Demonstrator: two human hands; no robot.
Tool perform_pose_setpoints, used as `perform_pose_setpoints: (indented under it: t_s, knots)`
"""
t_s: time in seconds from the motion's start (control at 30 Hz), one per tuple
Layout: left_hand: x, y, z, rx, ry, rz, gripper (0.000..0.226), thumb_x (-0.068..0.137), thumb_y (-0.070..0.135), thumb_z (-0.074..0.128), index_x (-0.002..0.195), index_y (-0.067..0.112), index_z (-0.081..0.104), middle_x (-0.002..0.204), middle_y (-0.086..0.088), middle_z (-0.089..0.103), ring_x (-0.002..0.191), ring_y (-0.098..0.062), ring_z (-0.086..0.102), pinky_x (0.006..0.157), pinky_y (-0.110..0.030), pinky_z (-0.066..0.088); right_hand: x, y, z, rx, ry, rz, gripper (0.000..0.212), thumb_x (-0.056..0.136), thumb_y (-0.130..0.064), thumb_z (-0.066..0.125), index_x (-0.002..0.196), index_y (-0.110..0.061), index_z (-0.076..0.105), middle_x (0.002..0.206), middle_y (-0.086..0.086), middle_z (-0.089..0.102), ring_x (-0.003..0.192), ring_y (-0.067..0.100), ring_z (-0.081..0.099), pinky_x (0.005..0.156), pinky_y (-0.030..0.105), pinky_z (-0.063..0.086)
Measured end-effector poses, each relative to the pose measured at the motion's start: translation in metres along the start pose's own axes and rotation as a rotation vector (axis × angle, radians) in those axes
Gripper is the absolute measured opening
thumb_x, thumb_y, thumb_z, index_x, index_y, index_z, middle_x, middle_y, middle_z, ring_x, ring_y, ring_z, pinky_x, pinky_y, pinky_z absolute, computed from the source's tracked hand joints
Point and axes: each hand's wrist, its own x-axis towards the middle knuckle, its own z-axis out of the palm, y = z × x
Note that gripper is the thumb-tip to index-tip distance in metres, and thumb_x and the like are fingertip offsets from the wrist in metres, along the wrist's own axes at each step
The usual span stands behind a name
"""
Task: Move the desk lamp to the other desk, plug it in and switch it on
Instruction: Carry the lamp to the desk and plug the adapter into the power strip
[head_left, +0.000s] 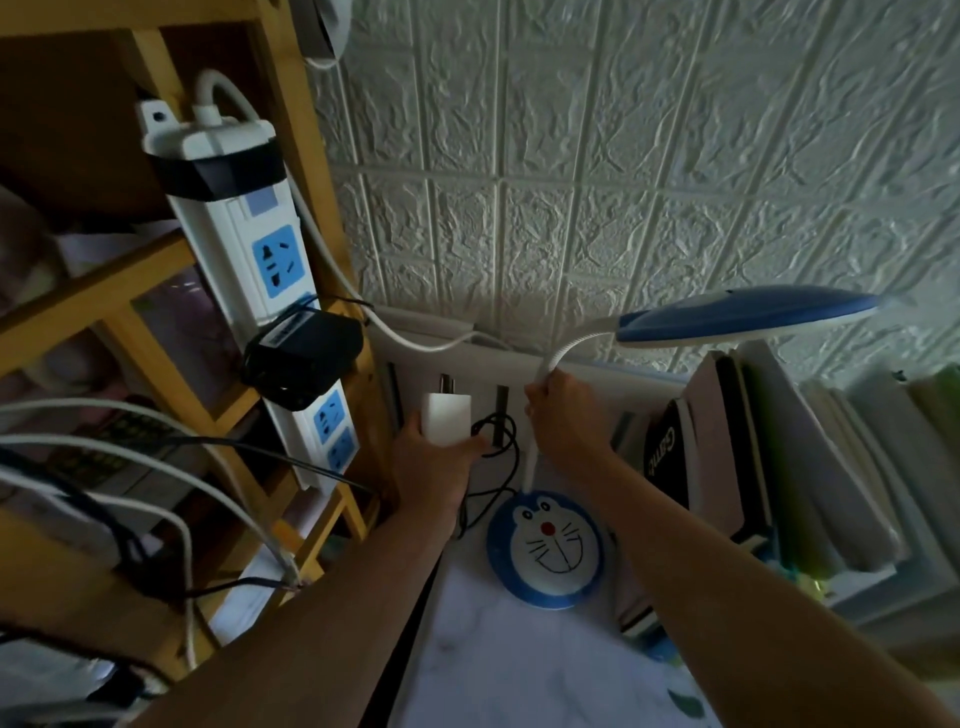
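The desk lamp stands on a pale desk (519, 675). Its round blue-and-white base (545, 551) carries a cartoon cat face, and its blue head (743, 314) reaches right on a white flexible neck. My right hand (558, 415) grips that neck midway. My left hand (431, 462) holds the lamp's white plug adapter (447, 418), prongs pointing up, with its black cord (498, 441) looping behind. A white power strip (270, 270) with blue sockets is fixed to the wooden shelf post, left of the adapter. The lamp is unlit.
A black adapter (304, 356) occupies a middle socket of the strip. A wooden shelf unit (156, 338) with several loose cables fills the left. Books (727, 457) stand at the right of the lamp. A white textured wall (623, 182) lies behind.
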Motion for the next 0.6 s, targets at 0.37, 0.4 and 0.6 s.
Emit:
perform_pose_setpoints:
  t_s: [0.37, 0.4, 0.6]
  knots:
    - [-0.010, -0.006, -0.009, -0.009, -0.015, 0.014, 0.067, 0.057, 0.012, 0.086, 0.117, 0.008, 0.058, 0.101, -0.003, 0.058, 0.092, -0.020, 0.058, 0.059, -0.016, 0.046, -0.018, -0.004, -0.001, -0.025, 0.011, 0.028, 0.027, 0.095, -0.024, 0.046, 0.100, -0.002, 0.059, 0.098, 0.021, 0.068, 0.087, 0.032, 0.063, 0.068, 0.031, 0.042]
    - [-0.011, -0.007, -0.009, -0.005, -0.015, 0.016, 0.067, 0.057, 0.012, 0.086, 0.117, 0.008, 0.057, 0.101, -0.004, 0.058, 0.092, -0.020, 0.057, 0.059, -0.016, 0.046, -0.019, -0.005, -0.002, -0.020, -0.003, 0.048, 0.027, 0.095, -0.025, 0.045, 0.100, -0.003, 0.058, 0.099, 0.020, 0.068, 0.085, 0.030, 0.062, 0.068, 0.031, 0.042]
    - [-0.021, -0.009, -0.010, -0.003, -0.039, -0.009, 0.066, 0.062, 0.010, 0.083, 0.122, 0.007, 0.055, 0.111, -0.012, 0.061, 0.096, -0.023, 0.059, 0.072, -0.031, 0.054, -0.040, -0.011, -0.007, 0.004, -0.060, 0.187, 0.029, 0.093, -0.029, 0.047, 0.109, -0.004, 0.051, 0.111, 0.017, 0.061, 0.099, 0.030, 0.059, 0.077, 0.037, 0.048]
